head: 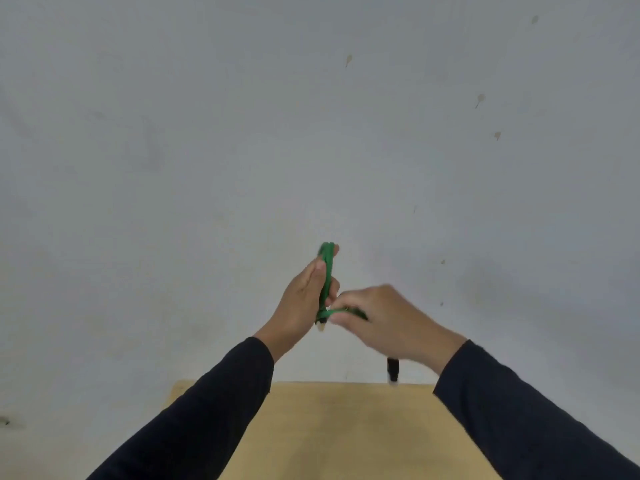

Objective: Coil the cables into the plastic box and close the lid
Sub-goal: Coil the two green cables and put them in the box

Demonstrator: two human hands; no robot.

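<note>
A green cable [327, 271] is folded into a long narrow bundle that stands upright in front of the wall. My left hand [301, 303] grips the bundle, thumb along its side, and the bundle's top loops stick out above the fingers. My right hand [384, 320] pinches a loose green strand that runs sideways from the foot of the bundle. A pale plug tip shows under my left hand. A black connector end [392, 370] hangs below my right hand. The plastic box and its lid are out of view.
A light wooden table [346, 431] lies below my arms, its far edge against a plain grey-white wall [311, 133] with a few small stains. Dark sleeves cover both forearms.
</note>
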